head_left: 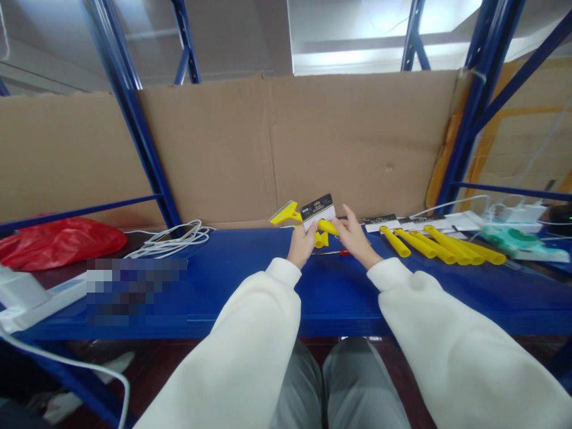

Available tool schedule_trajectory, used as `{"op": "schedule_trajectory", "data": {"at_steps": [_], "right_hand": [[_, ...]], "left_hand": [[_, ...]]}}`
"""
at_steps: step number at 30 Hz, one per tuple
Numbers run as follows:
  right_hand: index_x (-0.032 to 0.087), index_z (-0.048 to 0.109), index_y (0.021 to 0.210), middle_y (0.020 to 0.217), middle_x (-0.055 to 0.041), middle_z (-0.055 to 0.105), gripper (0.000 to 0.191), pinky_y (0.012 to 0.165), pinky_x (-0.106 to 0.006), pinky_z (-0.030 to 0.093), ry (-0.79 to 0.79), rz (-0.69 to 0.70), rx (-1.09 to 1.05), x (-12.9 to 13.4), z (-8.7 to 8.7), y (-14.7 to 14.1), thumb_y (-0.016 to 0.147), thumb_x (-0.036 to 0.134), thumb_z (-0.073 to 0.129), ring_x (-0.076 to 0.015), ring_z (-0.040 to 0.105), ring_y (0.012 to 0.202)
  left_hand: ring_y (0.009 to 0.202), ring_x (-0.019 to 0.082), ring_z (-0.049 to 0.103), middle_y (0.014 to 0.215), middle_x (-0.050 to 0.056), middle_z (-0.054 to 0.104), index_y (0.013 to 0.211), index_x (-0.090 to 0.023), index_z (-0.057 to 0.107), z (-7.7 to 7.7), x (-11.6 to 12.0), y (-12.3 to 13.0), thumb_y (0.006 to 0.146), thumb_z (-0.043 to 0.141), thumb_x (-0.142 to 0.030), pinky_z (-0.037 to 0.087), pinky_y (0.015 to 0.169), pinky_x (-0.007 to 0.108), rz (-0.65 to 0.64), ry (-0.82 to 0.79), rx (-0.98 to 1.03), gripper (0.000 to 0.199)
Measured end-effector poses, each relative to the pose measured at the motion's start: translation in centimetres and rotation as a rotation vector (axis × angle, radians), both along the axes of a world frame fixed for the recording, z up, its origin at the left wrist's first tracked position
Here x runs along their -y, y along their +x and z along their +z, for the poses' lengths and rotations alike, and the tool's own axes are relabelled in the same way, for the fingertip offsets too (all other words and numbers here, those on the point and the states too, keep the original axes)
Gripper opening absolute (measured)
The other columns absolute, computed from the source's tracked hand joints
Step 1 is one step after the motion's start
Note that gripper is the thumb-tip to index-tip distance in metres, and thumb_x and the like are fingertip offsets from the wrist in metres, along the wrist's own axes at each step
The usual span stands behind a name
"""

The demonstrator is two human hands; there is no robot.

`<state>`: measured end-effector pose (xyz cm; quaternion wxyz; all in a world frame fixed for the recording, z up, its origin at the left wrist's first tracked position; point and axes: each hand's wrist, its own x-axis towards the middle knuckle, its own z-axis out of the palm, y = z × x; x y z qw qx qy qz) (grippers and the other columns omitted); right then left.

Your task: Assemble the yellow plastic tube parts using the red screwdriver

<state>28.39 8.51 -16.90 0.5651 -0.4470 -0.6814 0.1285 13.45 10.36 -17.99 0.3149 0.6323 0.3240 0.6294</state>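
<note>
I am holding the yellow scraper [290, 210] between both remote grips: my left grip [302, 245] is pinching the black-and-white card [318, 210] against it, my right grip [356, 237] is pinching its handle end. Its head is pointing to eleven o'clock from the left grip; yellow handles [447, 245] are lying at three o'clock on the blue worktop [250, 262].

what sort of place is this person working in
Most likely a small workshop or packing area: a blue metal rack has its shelf used as a bench, several yellow handles lie lined up near printed cards, and a yellow tool is being held.
</note>
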Motion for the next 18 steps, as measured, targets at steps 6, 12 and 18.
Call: {"op": "schedule_trajectory", "data": {"at_steps": [6, 12, 18], "right_hand": [[0.023, 0.055, 0.131, 0.112, -0.0102, 0.067, 0.050, 0.043, -0.024, 0.050, -0.325, 0.287, -0.230, 0.4, 0.5, 0.0, 0.084, 0.040, 0.059, -0.0173, 0.066, 0.070], [0.025, 0.060, 0.110, 0.115, -0.0059, 0.067, 0.037, 0.067, -0.033, 0.059, -0.300, 0.323, -0.320, -0.4, 0.0, 0.4, 0.076, 0.035, 0.068, -0.0212, 0.068, 0.096], [0.023, 0.059, 0.091, 0.097, -0.0049, 0.072, 0.021, 0.074, -0.036, 0.058, -0.331, 0.402, -0.385, -1.1, -0.4, 1.4, 0.081, 0.040, 0.066, -0.0212, 0.069, 0.092]], "left_hand": [[0.110, 0.029, 0.068, 0.096, 0.008, 0.079, 0.096, -0.016, 0.076, 0.2, 0.3, -0.7, 0.089, 0.059, -0.036, 0.050, 0.101, 0.042, 0.109, 0.049, -0.116, 0.026], [0.108, 0.031, 0.069, 0.096, 0.011, 0.079, 0.092, -0.016, 0.076, 0.1, 0.5, -1.1, 0.088, 0.058, -0.030, 0.051, 0.099, 0.042, 0.175, 0.078, -0.192, 0.024], [0.105, 0.032, 0.070, 0.094, 0.014, 0.078, 0.087, -0.015, 0.076, -0.1, 0.3, -1.4, 0.088, 0.058, -0.030, 0.051, 0.097, 0.042, 0.180, 0.093, -0.205, 0.023]]}}
